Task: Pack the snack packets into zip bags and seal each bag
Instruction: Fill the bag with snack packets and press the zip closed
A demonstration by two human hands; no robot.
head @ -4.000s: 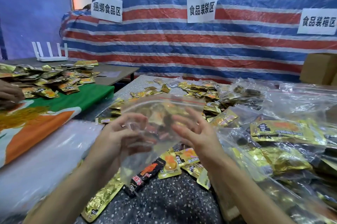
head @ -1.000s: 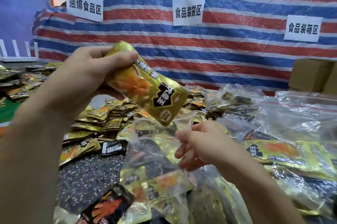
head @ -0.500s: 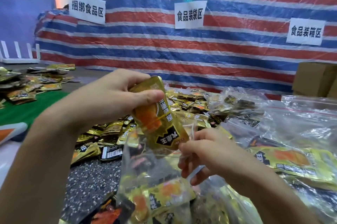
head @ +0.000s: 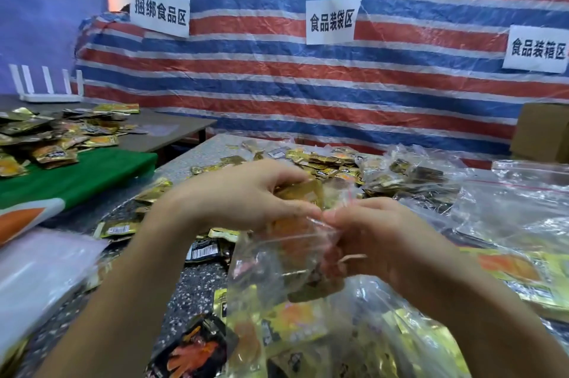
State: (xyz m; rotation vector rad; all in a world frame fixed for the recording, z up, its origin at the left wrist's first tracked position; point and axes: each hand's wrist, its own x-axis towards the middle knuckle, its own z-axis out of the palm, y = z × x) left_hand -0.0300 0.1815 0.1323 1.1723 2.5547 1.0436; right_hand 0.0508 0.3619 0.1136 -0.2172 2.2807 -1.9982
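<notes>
Centre: left hand (head: 243, 196) fingers clamped on gold snack packet (head: 304, 196), partly inside zip bag (head: 277, 260). The right hand (head: 378, 233) pinches the bag rim. Hands hide the bag mouth. Loose packets (head: 323, 162) far, filled bags (head: 508, 217) right, cardboard box (head: 542, 134) far right.

speckled table (head: 197, 288) under loose gold snack packets (head: 323, 162) and clear zip bags (head: 508, 214)

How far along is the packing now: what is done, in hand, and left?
Done: filled bags lie at the right. In hand: the left hand pushes a gold packet into the zip bag whose mouth the right hand pinches; unsealed. Left: the loose packets behind.
</notes>
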